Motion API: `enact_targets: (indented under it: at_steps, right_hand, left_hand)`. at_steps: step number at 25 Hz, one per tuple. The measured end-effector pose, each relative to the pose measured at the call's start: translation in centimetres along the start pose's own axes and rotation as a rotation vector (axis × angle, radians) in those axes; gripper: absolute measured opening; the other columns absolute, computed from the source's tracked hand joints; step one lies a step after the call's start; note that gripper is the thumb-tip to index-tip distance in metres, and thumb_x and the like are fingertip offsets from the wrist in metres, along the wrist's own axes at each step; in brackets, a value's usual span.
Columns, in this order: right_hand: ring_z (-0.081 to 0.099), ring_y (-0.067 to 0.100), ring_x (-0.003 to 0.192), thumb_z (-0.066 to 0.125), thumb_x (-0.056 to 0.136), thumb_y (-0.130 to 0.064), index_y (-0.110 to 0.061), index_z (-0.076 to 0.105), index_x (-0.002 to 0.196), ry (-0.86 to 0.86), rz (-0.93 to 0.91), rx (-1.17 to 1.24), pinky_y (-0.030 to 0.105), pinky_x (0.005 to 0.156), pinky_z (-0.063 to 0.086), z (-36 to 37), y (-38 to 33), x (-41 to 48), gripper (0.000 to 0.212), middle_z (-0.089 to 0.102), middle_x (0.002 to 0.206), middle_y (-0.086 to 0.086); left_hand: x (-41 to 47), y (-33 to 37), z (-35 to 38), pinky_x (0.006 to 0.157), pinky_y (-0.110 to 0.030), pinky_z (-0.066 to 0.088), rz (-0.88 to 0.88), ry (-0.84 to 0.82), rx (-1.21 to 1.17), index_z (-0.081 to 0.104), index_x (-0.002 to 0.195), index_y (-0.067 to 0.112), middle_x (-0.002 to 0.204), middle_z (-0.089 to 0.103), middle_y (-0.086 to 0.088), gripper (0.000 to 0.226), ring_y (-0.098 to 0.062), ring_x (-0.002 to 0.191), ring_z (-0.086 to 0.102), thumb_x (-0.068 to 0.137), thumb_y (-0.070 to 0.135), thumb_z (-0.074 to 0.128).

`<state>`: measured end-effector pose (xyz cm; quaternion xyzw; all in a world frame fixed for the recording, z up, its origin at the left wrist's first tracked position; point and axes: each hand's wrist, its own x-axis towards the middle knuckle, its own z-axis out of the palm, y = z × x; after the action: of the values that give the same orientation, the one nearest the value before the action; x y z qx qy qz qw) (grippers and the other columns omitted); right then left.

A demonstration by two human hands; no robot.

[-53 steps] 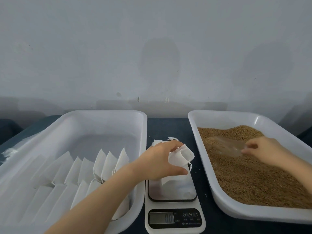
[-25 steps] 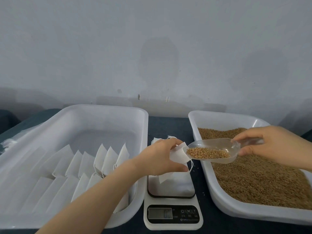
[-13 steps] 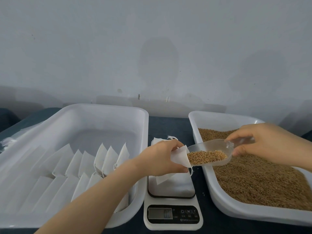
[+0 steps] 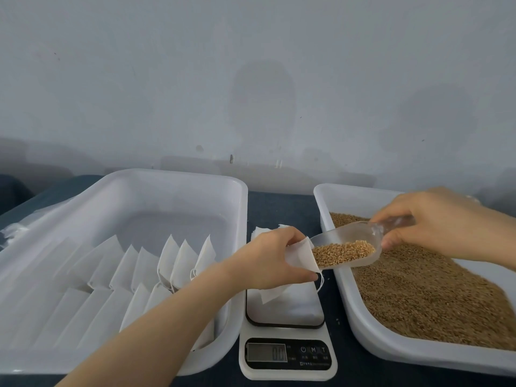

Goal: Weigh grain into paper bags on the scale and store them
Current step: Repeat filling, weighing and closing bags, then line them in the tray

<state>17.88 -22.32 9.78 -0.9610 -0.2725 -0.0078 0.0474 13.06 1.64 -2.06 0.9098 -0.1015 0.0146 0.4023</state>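
My left hand (image 4: 269,259) grips a small white paper bag (image 4: 301,254) above the white kitchen scale (image 4: 287,331), holding its mouth toward the right. My right hand (image 4: 435,222) holds the handle of a clear plastic scoop (image 4: 360,241) loaded with brown grain; the scoop's front lip touches the bag's mouth. On the right a white tray (image 4: 391,347) holds a deep bed of grain (image 4: 424,291). On the left another white tray (image 4: 173,185) contains rows of filled white bags (image 4: 178,261).
A small stack of flat bags (image 4: 265,231) lies on the dark tabletop behind the scale, between the two trays. A grey wall runs close behind the table. Crumpled clear plastic (image 4: 11,230) sits at the far left edge.
My right hand lifted the loaded scoop out of the grain tray and moved it left until its lip met the bag's mouth. My left hand kept the bag over the scale.
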Motion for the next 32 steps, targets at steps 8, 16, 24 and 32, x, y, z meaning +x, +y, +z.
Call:
enact_targets:
  at_steps: [8,16,24,32]
  right_hand:
    - [0.044,0.018,0.103,0.065,0.069,-0.062,-0.047,0.062,0.109,0.020,-0.109,-0.398,0.032,0.082,0.038,-3.5,-4.6,1.2,0.043,0.065,0.103,-0.019]
    - [0.057,0.021,0.084,0.064,0.082,-0.017,-0.025,0.055,0.079,0.203,-0.379,-0.937,0.036,0.092,0.030,-2.5,-11.3,0.9,0.012,0.059,0.083,-0.003]
    - [0.062,0.020,0.061,0.069,0.059,-0.052,-0.034,0.053,0.079,0.451,-0.126,-0.695,0.030,0.069,0.036,-2.7,-0.9,-0.9,0.031,0.060,0.069,-0.012]
    - [0.049,-0.004,0.072,0.067,0.068,-0.062,-0.048,0.055,0.087,0.079,0.059,-0.727,0.026,0.066,0.014,6.7,8.3,-3.7,0.026,0.056,0.079,-0.026]
  left_hand:
    - [-0.1,0.2,-0.2,0.071,-0.017,0.050,0.029,0.063,-0.040,0.045,0.113,0.035,0.105,0.055,0.018,0.051,-0.002,0.089,0.057,0.074,0.048,0.074]
    - [0.3,-0.5,-0.1,0.077,-0.026,0.053,-0.020,0.082,0.056,0.042,0.112,0.027,0.103,0.057,0.010,0.053,-0.011,0.090,0.057,0.073,0.043,0.074]
    - [0.3,-0.6,0.0,0.067,-0.016,0.047,0.004,0.070,0.101,0.042,0.109,0.028,0.098,0.055,0.011,0.044,-0.010,0.088,0.055,0.078,0.038,0.071]
    - [0.4,-0.7,-0.1,0.063,-0.012,0.043,0.025,0.095,0.093,0.045,0.108,0.026,0.090,0.053,0.017,0.042,0.001,0.080,0.052,0.078,0.038,0.072]
